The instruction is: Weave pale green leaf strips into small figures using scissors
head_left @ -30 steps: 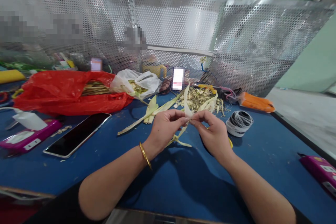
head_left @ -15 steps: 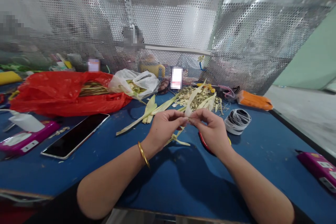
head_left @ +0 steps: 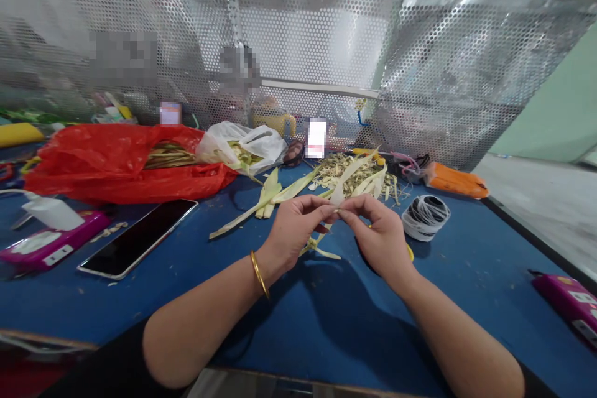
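My left hand (head_left: pixel 290 231) and my right hand (head_left: pixel 383 237) meet above the blue table, thumbs and forefingers pinched together. Between their fingertips is a pale corn husk (head_left: pixel 339 191), its upper end pointing away from me. Thin husk strips (head_left: pixel 326 254) hang or lie just below the left hand; I cannot tell which. More husk leaves (head_left: pixel 269 191) rest on the table beyond it. Behind the hands lies a heap of chopped husk bits (head_left: pixel 333 168). Under my right hand a yellow-edged object (head_left: pixel 410 252) is mostly hidden. A spool of pale string (head_left: pixel 426 217) stands to its right.
At left are a red plastic bag (head_left: pixel 93 165), a white plastic bag (head_left: pixel 265 143), a phone (head_left: pixel 140 239) and a purple power strip (head_left: pixel 60 249). An orange packet (head_left: pixel 457 180) and another purple power strip (head_left: pixel 566 298) are at right. A perforated metal screen (head_left: pixel 308 31) stands behind.
The whole view has shifted slightly, with things appearing a little further right. Both hands keep their pinch on the husk, with only small finger movements.
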Demonstrator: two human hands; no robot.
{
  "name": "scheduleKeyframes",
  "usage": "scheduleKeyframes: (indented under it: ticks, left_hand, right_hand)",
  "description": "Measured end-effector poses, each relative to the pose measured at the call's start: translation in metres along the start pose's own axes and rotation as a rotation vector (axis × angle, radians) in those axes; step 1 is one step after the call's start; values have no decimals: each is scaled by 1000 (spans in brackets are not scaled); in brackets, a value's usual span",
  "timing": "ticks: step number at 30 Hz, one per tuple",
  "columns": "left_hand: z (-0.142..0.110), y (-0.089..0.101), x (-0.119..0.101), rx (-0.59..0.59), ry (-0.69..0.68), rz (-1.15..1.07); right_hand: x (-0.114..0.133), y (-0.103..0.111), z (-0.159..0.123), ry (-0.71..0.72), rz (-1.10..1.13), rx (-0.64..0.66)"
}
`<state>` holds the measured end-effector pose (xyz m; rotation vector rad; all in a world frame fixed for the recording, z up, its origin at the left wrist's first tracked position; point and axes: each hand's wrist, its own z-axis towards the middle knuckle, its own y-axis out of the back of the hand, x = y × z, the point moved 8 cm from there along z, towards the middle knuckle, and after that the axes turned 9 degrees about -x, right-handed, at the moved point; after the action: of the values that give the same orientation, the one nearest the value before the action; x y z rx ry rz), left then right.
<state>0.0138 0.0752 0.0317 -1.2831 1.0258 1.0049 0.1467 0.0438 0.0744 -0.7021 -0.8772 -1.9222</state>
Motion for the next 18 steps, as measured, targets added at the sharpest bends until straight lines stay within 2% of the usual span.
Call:
scheduleKeyframes:
  ticks: [9, 16, 18]
  left_hand:
    - [-2, -1, -1, -32, -46, 15]
    - [-1, 0, 0, -41, -48, 89]
    - [-1, 1, 1, -38, -38, 80]
  right_hand:
    - [-12, -1, 0, -97, 125, -35]
    - [-19, -1, 2, -149, 6, -23]
    - [-17, -1, 2, -122, -25, -19]
